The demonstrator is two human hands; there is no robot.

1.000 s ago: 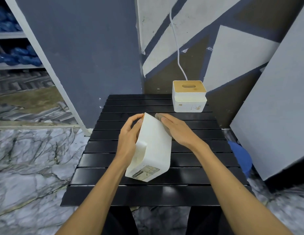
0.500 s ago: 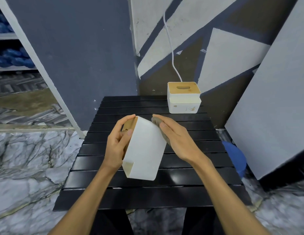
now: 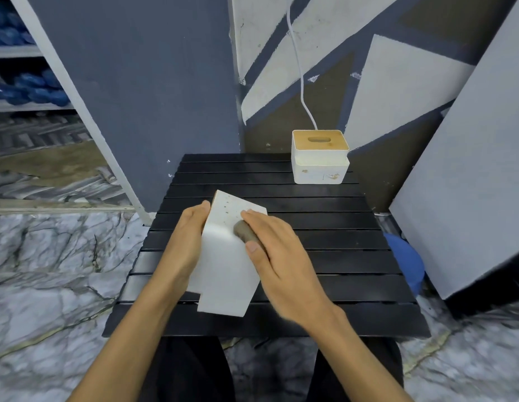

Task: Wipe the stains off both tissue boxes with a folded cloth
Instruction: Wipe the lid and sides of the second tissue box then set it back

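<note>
A white tissue box (image 3: 223,268) is tilted above the black slatted table (image 3: 325,256), with small brown specks on its far upper face. My left hand (image 3: 186,245) grips its left side. My right hand (image 3: 278,256) holds a folded grey-brown cloth (image 3: 244,231) under its fingers and presses it onto the box's speckled face. A second white tissue box (image 3: 319,158) with a wooden slotted lid stands upright at the table's far right corner, with brown stains on its front.
A white cable (image 3: 300,82) hangs down the painted wall behind the far box. A large grey panel (image 3: 470,184) leans at the right, with a blue object (image 3: 406,259) at its foot. Marble floor surrounds the table; shelves stand at far left.
The held box has been turned so its speckled face shows upward. My right hand has moved from the box's far right side onto that face with the cloth.
</note>
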